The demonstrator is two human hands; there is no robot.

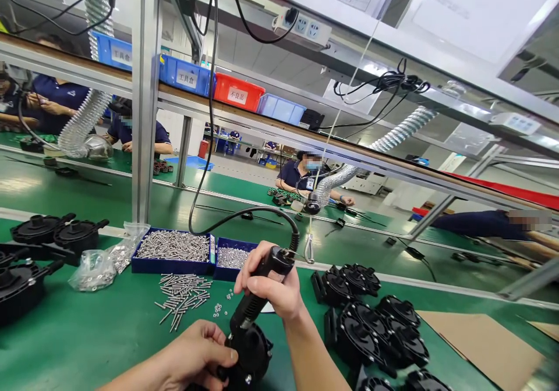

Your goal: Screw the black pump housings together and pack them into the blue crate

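My right hand is wrapped round a black corded electric screwdriver, which tilts down to the left. Its lower end meets a round black plastic housing with silver screws on its rim. At the left side of that housing, my left hand grips its edge, thumb on top. The screwdriver's tip is hidden from view. Beyond my hands, a pile of long screws and a few small nuts lie on the green mat.
Blue trays hold screws and small metal parts. Plastic bags lie left of them. Black housings stand at left and right, with cardboard farther right. A cable hangs overhead. Other people sit across the bench.
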